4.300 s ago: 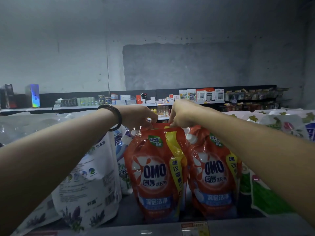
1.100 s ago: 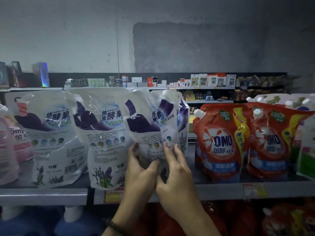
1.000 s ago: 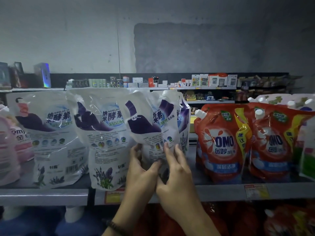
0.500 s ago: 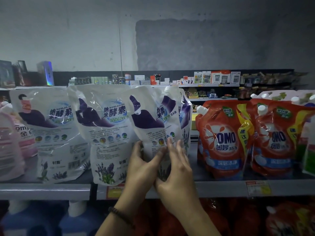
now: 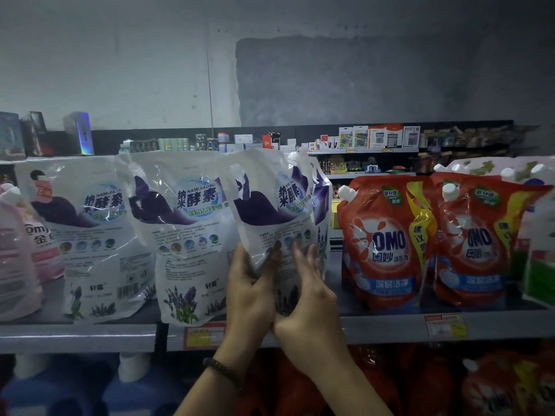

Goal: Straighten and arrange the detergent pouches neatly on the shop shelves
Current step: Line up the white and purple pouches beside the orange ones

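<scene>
Student: Position of the white pouch [image 5: 270, 205] in the head view?

Tutor: It is held upright at the front of the shelf [image 5: 390, 325], with other white pouches [image 5: 186, 223] at its left and red OMO pouches [image 5: 387, 244] just right.

Student: Fingers?

Tutor: Its lower part is gripped by the left hand [image 5: 249, 283], thumb across the front; fingers of the right hand [image 5: 306, 298] are laid nearly straight against it.

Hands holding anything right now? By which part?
The angled white pouch, low down: left hand grips its lower left edge, right hand presses flat on its lower front.
</scene>
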### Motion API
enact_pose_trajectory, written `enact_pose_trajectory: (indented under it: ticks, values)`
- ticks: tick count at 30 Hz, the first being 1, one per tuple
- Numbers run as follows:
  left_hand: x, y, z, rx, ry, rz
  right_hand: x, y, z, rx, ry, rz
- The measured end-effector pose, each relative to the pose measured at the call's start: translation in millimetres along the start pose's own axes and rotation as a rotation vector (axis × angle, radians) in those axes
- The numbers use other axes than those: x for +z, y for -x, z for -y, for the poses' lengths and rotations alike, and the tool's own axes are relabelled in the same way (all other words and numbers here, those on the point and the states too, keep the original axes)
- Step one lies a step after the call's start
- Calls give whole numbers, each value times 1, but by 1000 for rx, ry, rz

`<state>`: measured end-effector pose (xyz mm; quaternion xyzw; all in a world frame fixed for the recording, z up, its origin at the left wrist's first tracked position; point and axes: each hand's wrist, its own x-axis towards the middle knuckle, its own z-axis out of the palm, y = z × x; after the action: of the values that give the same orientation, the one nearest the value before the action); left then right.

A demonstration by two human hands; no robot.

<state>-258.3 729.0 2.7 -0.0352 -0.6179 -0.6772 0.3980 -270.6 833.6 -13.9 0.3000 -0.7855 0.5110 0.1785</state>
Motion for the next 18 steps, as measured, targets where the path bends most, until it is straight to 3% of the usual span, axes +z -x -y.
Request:
enact_pose_trajectory:
  ticks: [8, 14, 18]
  values:
    - [-2, 11, -8, 114, -189, -18, -12, -4, -1, -71, -102, 22]
    - [2, 23, -11, 105, -200, 35, -20, -6, -2, -52, -234, 25]
    - [1, 31, -9, 117, -340, -17, -26, -14, -4, -70, -259, -22]
